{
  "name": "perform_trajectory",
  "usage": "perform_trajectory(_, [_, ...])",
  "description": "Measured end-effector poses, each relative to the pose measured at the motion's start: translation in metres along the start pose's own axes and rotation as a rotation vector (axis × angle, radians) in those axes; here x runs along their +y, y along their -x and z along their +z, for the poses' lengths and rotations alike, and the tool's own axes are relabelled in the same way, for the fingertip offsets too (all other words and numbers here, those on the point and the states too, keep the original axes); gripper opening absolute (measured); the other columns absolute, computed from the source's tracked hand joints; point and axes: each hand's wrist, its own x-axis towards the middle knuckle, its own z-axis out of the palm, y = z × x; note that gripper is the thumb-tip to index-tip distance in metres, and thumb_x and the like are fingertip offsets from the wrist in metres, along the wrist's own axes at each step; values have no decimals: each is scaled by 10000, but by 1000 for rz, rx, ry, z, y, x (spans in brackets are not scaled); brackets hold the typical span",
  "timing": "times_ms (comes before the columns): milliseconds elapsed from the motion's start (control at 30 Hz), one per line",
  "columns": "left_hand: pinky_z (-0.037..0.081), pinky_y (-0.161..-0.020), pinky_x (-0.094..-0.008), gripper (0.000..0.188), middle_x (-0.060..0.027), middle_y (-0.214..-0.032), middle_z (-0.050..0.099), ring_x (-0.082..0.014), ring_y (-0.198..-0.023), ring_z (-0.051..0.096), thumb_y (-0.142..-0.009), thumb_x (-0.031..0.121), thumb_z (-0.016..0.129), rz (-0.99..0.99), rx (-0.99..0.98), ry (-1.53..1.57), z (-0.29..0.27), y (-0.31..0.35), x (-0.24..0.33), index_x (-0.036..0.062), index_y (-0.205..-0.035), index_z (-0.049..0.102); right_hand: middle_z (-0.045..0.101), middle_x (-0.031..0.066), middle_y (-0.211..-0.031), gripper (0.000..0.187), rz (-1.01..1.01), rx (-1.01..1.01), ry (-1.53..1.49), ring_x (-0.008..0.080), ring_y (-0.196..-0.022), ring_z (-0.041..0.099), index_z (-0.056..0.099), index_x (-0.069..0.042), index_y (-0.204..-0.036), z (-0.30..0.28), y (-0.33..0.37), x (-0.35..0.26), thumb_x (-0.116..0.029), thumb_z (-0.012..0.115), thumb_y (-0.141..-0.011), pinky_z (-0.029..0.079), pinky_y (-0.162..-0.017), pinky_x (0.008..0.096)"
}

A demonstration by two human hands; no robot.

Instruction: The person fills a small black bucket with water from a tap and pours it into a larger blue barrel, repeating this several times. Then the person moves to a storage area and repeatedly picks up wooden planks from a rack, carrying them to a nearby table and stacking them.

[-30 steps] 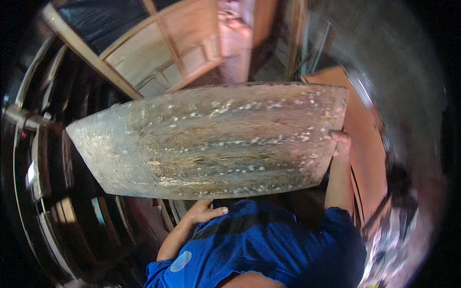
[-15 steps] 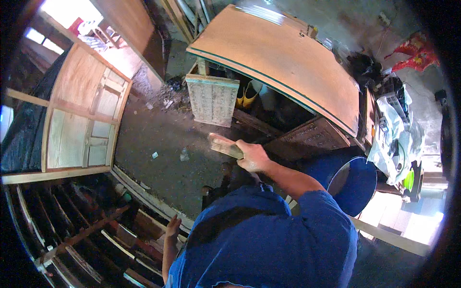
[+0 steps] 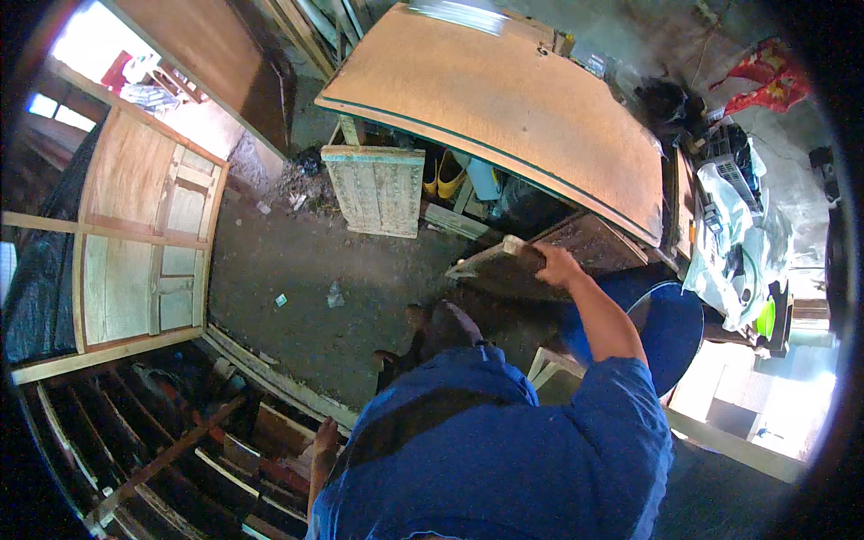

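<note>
My right hand (image 3: 560, 266) is closed round a short wooden piece (image 3: 520, 251) with a pale end, held in the air in front of a brown panel (image 3: 589, 245) under the tabletop. Whether the piece has bristles I cannot make out. Low at my left side, my left hand (image 3: 326, 439) hangs with its fingers loosely apart and nothing seen in it. It is nearest to a dark slatted wooden frame (image 3: 180, 477). My blue shirt hides part of that arm.
A large tan board (image 3: 504, 117) forms a tabletop ahead, above a pale panel (image 3: 374, 192) and yellow boots (image 3: 447, 175). At right stand a blue drum (image 3: 677, 328) and plastic bags (image 3: 733, 243). A panelled wooden door (image 3: 144, 243) stands left. Litter lies on the dark floor (image 3: 270, 243).
My right hand has swung right and slightly up with the wooden piece, from over the floor to in front of the brown panel. My left hand has dropped slightly.
</note>
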Motion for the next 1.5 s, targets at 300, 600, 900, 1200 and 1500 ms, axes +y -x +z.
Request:
perform_trajectory(300, [387,-995,-354,605,-110,-1309,531,-231,-1198,502,-927,321,573,194,10,-15,6,20,72,51,-1430,371,591,205,-1217,680,66,-30,67,368,-1109,578,499,-144,-1322,-15,-20,37,-127,672,-664,472,-948,433])
perform_trajectory(600, [429,-827,-264,538,-37,-1021,621,-117,-905,548,-927,270,583,261,39,35,8,8,-6,35,-1387,434,436,157,-1344,726,269,302,302,368,-1266,411,325,-181,-1428,-28,-32,42,-50,614,-775,442,-988,451])
perform_trajectory(900, [392,-923,-284,659,-40,-1164,571,-158,-1057,520,-891,348,629,264,170,293,44,0,-91,6,-1404,396,168,197,-1523,944,289,553,363,376,-1399,185,183,-125,-1493,5,-53,-15,-159,734,-727,238,-1131,449])
perform_trajectory(1200, [306,-439,-213,599,64,-699,462,-36,-564,422,-929,279,604,185,718,994,91,51,-59,73,-1434,356,180,273,-1500,872,56,-4,350,379,-1421,77,367,-172,-1418,93,-209,-50,-351,772,-666,100,-1147,494])
perform_trajectory(1500, [366,-1026,-426,837,-162,-1531,224,-336,-1344,345,-881,566,550,519,1374,1710,41,179,-82,144,-1505,186,453,179,-1377,613,-126,-272,170,319,-1258,426,508,-98,-1316,95,-298,-190,-391,652,-796,311,-1047,484])
